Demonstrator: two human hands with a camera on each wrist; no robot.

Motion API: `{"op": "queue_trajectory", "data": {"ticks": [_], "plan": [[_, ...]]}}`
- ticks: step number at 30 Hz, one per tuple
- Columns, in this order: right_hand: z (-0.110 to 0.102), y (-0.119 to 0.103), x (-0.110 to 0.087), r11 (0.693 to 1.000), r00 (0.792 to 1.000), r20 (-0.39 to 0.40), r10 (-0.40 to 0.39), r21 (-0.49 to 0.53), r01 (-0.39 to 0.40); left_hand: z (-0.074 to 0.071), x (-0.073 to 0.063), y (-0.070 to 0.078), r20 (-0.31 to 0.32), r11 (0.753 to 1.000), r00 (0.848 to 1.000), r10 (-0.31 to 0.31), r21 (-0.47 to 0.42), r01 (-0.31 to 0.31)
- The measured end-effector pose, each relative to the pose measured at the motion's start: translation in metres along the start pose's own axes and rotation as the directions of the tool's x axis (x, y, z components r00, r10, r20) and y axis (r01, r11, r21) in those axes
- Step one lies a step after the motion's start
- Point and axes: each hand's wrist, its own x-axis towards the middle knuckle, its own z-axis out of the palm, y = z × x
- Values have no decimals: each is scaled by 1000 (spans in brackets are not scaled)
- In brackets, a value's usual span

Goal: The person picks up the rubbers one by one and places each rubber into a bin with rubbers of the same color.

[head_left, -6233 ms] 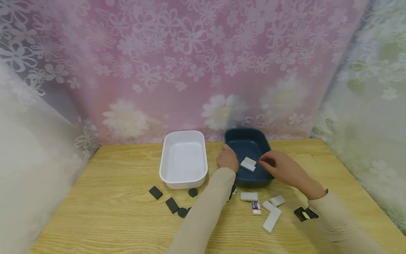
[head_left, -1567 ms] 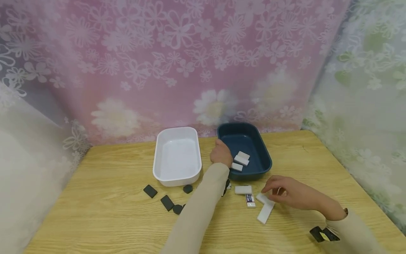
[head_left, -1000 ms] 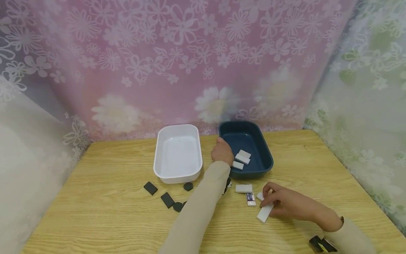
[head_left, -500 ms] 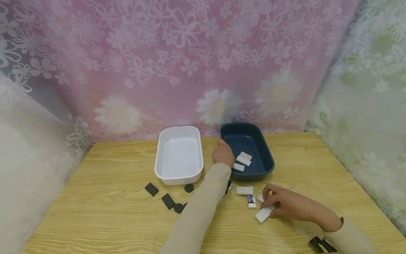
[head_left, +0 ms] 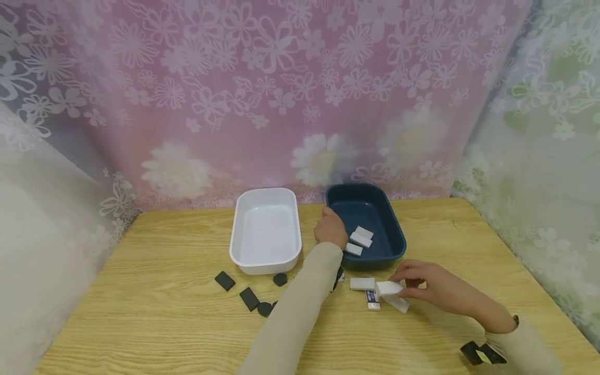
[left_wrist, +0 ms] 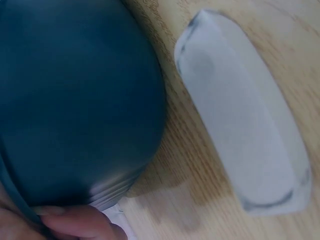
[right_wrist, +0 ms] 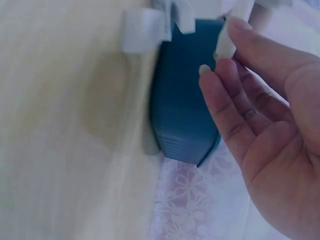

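In the head view my left hand (head_left: pixel 330 229) grips the near-left rim of the dark blue basin (head_left: pixel 397 234); its fingertips (left_wrist: pixel 80 222) curl over that rim in the left wrist view. Three white erasers (head_left: pixel 361 240) lie inside. My right hand (head_left: pixel 440 289) pinches another white eraser (head_left: pixel 389 288) between thumb and fingertips, just above the table, also seen as a pale eraser (right_wrist: pixel 226 44) in the right wrist view. Beneath it another white eraser (head_left: pixel 398 303) lies on the wood. To its left are a white eraser (head_left: pixel 362 284) and a sleeved eraser (head_left: pixel 372 301).
A white basin (head_left: pixel 233 255) stands left of the blue one. Several black pieces, rectangular (head_left: pixel 225 281) and rounded (head_left: pixel 280 279), lie on the wooden table (head_left: pixel 154 312) before it, some partly hidden by my left sleeve (head_left: pixel 292 312). A floral curtain (head_left: pixel 225 104) hangs behind.
A third eraser has come into the blue basin since the earliest frame. My right hand has picked an eraser off the table and lifted it slightly. The left hand stays at the basin rim.
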Motion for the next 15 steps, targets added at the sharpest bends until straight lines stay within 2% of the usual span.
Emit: {"op": "queue_trajectory", "data": {"ticks": [4, 7, 15], "plan": [[-11, 4, 8, 998, 994, -112, 3, -68, -11, 2, 1, 0, 3, 1000, 1000, -5, 2, 5], [-19, 8, 16, 992, 986, -165, -5, -123, -16, 2, 2, 0, 0, 1000, 1000, -9, -2, 9], [-34, 19, 36, 988, 987, -155, 38, -142, -60, 2, 2, 0, -12, 1000, 1000, -7, -9, 6]]}}
